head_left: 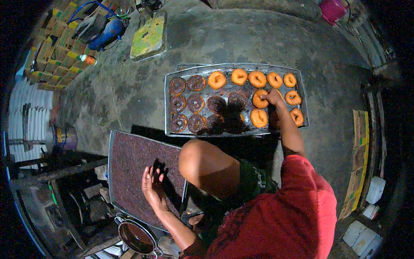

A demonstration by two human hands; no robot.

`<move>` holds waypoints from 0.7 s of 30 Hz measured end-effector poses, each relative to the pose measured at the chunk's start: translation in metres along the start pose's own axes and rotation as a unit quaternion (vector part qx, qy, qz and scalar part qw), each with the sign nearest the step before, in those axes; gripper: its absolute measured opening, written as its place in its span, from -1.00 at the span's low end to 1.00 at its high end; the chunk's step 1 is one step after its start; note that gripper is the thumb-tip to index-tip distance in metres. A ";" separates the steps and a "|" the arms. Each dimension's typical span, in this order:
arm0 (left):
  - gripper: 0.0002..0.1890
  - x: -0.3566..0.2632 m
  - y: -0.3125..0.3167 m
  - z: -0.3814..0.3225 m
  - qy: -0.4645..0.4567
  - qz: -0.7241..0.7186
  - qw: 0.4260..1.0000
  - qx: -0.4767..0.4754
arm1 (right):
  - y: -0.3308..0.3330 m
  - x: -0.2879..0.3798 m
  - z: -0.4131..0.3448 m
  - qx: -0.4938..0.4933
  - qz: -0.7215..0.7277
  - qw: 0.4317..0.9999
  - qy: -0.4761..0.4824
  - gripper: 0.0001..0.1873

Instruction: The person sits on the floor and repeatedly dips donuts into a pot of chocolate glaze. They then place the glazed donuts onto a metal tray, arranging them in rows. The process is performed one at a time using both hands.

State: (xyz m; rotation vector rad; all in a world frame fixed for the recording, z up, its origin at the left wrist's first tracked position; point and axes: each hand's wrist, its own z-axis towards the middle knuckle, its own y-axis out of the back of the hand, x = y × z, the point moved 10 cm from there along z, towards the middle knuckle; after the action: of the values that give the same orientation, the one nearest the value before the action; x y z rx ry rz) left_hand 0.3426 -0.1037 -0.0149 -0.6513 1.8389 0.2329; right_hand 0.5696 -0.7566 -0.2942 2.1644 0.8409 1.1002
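Note:
A metal tray (168, 106) holds rows of ring doughnuts. Those at its left are coated in dark chocolate sprinkles, like the coated doughnut (177, 104); most at the right are plain and golden. My right hand (274, 97) reaches into the tray, its fingertips closed on the edge of a plain doughnut (258, 99). Another plain doughnut is partly hidden behind that hand. My left hand (153, 187) hovers, fingers apart and holding nothing, above a second tray (129, 168) spread with dark sprinkles. Shadow covers several doughnuts near the front edge.
A two-handled pot (137, 235) with dark brown contents stands beside the sprinkle tray. My bent knee (194, 162) lies between the trays. Cardboard boxes (55, 51) and a blue machine (108, 34) are at far left. A pink container (333, 11) is at far right.

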 end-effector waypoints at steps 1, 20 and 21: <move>-0.49 0.000 0.000 0.003 -0.001 -0.014 1.000 0.006 | 0.005 -0.019 0.003 0.032 0.040 0.999 0.017 -0.28; -0.18 -0.111 -0.037 -0.047 -0.132 -0.406 0.879 0.213 | -0.052 0.567 -0.433 0.361 0.240 0.764 0.478 -0.53; -0.15 -0.120 -0.032 -0.057 -0.132 -0.435 0.863 0.220 | -0.056 0.599 -0.468 0.294 0.214 0.710 0.602 -0.61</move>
State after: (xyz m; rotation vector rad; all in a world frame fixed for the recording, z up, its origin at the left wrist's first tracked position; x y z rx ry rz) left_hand 0.3412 -0.1181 0.1215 -0.9890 1.1214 -0.6530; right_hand 0.4388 -0.1847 0.1929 1.9002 1.3580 2.9738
